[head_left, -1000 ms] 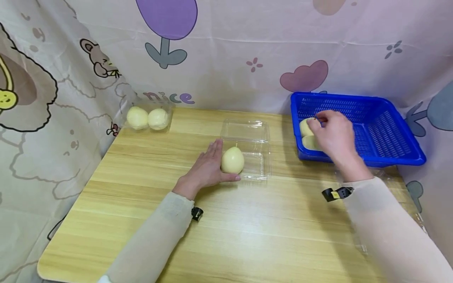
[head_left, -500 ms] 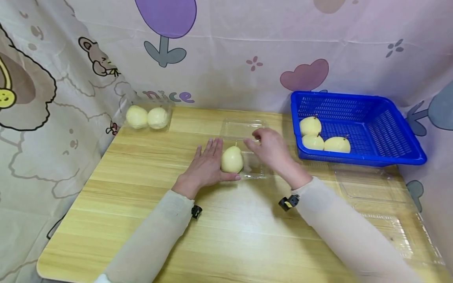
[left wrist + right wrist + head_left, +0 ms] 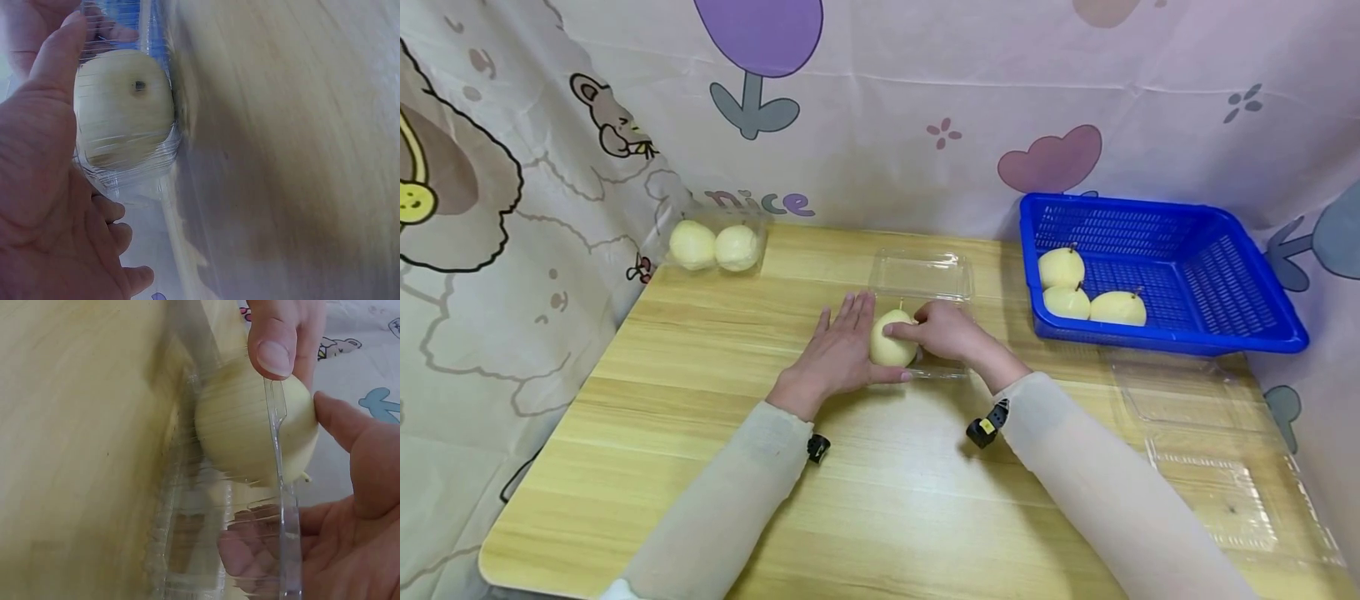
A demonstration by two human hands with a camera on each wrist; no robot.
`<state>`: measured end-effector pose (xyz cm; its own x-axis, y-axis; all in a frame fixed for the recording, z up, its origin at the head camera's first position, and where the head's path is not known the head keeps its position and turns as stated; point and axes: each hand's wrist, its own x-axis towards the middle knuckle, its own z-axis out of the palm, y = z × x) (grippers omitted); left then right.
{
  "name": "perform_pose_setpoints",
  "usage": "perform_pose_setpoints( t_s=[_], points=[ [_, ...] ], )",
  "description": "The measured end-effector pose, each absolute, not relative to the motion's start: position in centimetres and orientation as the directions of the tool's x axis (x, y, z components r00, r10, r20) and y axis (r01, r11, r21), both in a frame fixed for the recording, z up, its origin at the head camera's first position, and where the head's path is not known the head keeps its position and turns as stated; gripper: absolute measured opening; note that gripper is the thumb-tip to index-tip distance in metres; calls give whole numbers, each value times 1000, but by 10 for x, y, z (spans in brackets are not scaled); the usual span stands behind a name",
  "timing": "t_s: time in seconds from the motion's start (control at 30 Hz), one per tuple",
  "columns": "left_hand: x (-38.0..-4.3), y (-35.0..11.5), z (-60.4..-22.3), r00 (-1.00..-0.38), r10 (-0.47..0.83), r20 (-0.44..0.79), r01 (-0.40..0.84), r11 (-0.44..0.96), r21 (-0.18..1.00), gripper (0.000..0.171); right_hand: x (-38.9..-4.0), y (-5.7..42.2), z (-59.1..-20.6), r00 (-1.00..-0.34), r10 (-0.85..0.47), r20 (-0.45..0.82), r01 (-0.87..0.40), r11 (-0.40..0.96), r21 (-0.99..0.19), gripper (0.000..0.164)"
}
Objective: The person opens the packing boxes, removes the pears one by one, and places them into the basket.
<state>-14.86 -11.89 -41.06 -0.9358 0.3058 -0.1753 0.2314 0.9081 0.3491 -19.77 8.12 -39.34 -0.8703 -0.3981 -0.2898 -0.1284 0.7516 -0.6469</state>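
Note:
In the head view a pale yellow pear (image 3: 889,346) stands, stem up, in the left half of a clear hinged plastic box (image 3: 951,372) with its lid lying back. My left hand (image 3: 831,354) rests along the box's left side, fingers straight, thumb along the front edge. The right hand (image 3: 951,333) reaches into the box's right half, its thumb touching the pear. Through the clear wall in the right wrist view, the right fingers (image 3: 250,544) are loosely bent beside the pear, apart from it. The left wrist view shows the pear's base through the plastic.
A blue basket (image 3: 1165,340) at the back right holds three pears (image 3: 1117,308). At the back left stands another clear box (image 3: 760,250) with two pears (image 3: 736,248). More clear plastic packaging (image 3: 1213,492) lies at the right of the wooden table (image 3: 880,517).
My right hand has come from the blue basket leftward to the box, and its thumb now touches the pear there. The left hand stays in place.

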Motion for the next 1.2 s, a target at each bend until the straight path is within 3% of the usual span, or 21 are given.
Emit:
perform_pose_setpoints(
  t_s=[0.2, 0.43, 0.67, 0.83, 1.2],
  points=[
    [-149, -119, -410, -934, 306, -187, 230, 910, 345, 142, -197, 81, -397, -839, -463, -286, -149, 701, -698, 53],
    [-147, -120, -408, -933, 305, -192, 220, 904, 366, 140, -184, 77, -400, -868, -472, -155, -251, 686, -683, 55],
    [-150, -120, -411, -934, 311, -177, 231, 902, 364, 142, -177, 76, -407, -911, -413, 4, -352, 770, -533, 73],
    [-150, -121, -412, -934, 314, -173, 236, 902, 363, 142, -175, 79, -411, -910, -404, 91, -403, 811, -424, 76],
    [-149, -119, -411, -932, 312, -183, 232, 904, 360, 142, -172, 81, -411, -889, -443, 117, -458, 855, -243, 77]
  ],
)
